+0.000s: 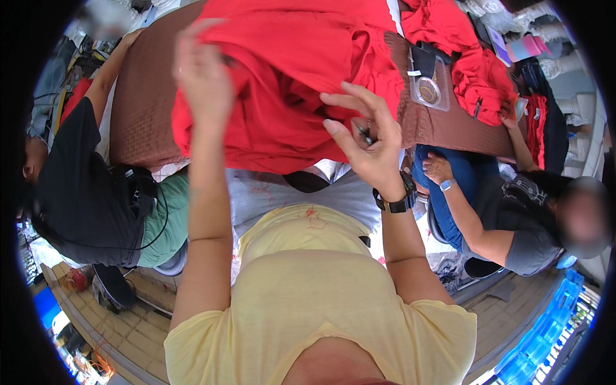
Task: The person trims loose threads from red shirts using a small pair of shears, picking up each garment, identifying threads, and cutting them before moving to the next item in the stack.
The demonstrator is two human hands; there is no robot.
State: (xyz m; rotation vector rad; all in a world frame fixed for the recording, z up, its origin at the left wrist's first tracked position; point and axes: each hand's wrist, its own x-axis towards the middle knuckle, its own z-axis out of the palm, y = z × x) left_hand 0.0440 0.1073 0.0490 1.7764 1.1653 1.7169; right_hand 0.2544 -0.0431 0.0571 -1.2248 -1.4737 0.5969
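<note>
At the far left we see a co-worker in a black top seated close against the brown tabletop, one arm stretched along its left edge, so that side is hemmed in. Next comes our left hand, raised with fingers curled into the upper fold of the red garment, gripping the cloth. The garment lies bunched across the middle of the tabletop and hangs over its near edge toward our lap. Our right hand, wearing a black wristwatch, hovers just in front of the fabric, thumb and forefinger pinching a small dark tool we cannot make out, the other fingers spread. Right of it, a clear packet with a round object rests on bare brown surface, then a second heap of red cloth. At the far right another seated person in a grey top crowds that edge, one hand reaching up to the tabletop.
</note>
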